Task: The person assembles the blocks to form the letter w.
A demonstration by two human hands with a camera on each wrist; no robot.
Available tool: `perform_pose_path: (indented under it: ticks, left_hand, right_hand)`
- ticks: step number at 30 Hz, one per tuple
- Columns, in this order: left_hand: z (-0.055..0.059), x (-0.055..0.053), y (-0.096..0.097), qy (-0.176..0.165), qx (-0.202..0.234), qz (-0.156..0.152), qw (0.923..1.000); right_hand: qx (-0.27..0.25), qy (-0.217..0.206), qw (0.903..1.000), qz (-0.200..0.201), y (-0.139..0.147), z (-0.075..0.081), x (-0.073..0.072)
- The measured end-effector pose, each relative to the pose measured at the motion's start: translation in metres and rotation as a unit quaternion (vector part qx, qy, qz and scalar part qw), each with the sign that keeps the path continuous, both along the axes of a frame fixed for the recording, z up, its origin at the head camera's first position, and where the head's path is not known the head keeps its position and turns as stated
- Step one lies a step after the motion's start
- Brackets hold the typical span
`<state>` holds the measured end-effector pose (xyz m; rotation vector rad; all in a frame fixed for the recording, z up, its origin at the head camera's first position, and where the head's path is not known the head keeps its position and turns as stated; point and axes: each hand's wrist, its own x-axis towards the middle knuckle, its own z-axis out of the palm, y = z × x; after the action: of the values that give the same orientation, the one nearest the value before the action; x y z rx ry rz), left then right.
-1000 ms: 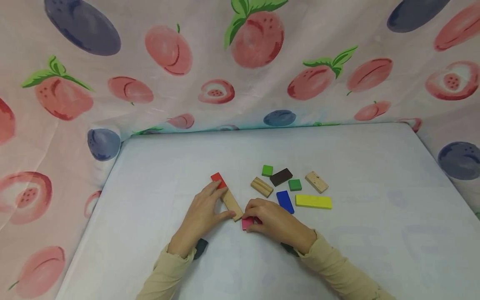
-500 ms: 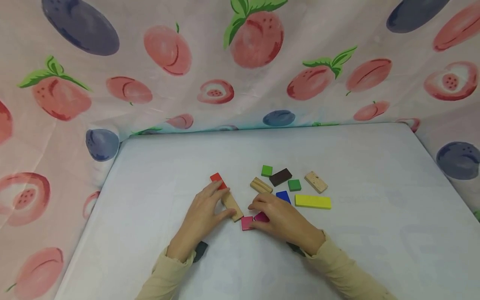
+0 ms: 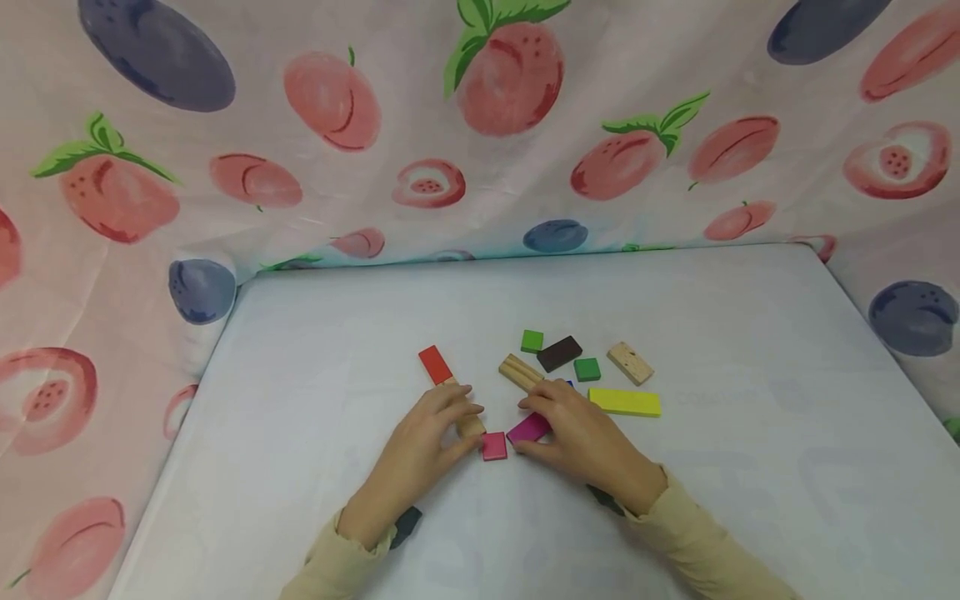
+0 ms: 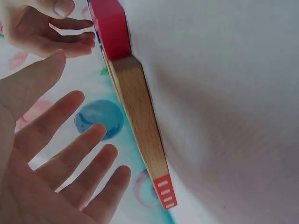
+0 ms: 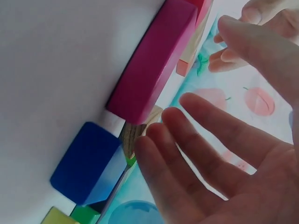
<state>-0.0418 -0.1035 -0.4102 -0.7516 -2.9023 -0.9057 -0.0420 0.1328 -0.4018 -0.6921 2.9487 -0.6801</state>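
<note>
On the white worktop [image 3: 337, 333], about midway between its left and right edges and well apart from the far edge, flat blocks make a bent row. The red block [image 3: 435, 365] begins it on the far-left side; the plain wooden block [image 3: 471, 426] follows end to end, running toward the near side. The pink block [image 3: 494, 447] sits at the wooden block's near end, and the magenta block [image 3: 529, 427] lies slantwise just beside it on the right.

The left hand [image 3: 426, 435] is spread loosely over the wooden block, its thumb by the pink block; whether it touches either, I cannot tell. The right hand [image 3: 592, 435] has its fingers lightly bent and apart from the thumb, over the magenta block's right part, with contact likewise unclear.

Beyond the right hand, toward the worktop's far edge, lie a ribbed wooden block [image 3: 521, 372], a light green block [image 3: 532, 341], a dark brown block [image 3: 559, 354] and a darker green block [image 3: 587, 369]. Toward the right edge are a speckled block [image 3: 631, 363] and a yellow block [image 3: 624, 402]. The blue block [image 5: 88, 161] is mostly hidden by the right hand in the head view
</note>
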Motion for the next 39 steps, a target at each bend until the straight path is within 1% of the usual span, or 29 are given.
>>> perform_pose_path:
  ticks: [9, 12, 18, 21, 29, 34, 39]
  left_hand:
    - [-0.0047, 0.0061, 0.0050, -0.021, 0.006, -0.017, 0.9996]
    - [-0.0053, 0.0068, 0.0059, -0.020, 0.004, -0.026, 0.9995]
    - [-0.0046, 0.0082, 0.0073, -0.019, -0.006, -0.033, 0.9993]
    - [-0.0049, 0.0086, 0.0080, -0.019, -0.014, -0.038, 0.9990]
    - [-0.0064, 0.0088, 0.0078, -0.004, -0.039, -0.047, 0.9981]
    - [-0.0065, 0.0086, 0.0075, -0.009, -0.043, -0.047, 0.9979]
    - [-0.0074, 0.0084, 0.0073, -0.011, -0.041, -0.043, 0.9982]
  right_hand:
    - [0.010, 0.002, 0.9998, -0.015, 0.0046, -0.0035, 0.0022]
    - [0.014, -0.002, 0.9997, -0.018, 0.0041, -0.0042, 0.0025]
    - [0.016, -0.012, 0.9996, -0.017, 0.0018, -0.0045, 0.0035]
    - [0.017, -0.008, 0.9997, -0.015, 0.0013, -0.0053, 0.0034]
    - [0.017, 0.009, 0.9998, -0.006, 0.0003, -0.0084, 0.0026]
    - [0.016, 0.017, 0.9997, -0.002, -0.0015, -0.0091, 0.0021]
    - [0.019, 0.011, 0.9998, -0.002, -0.0030, -0.0093, 0.0010]
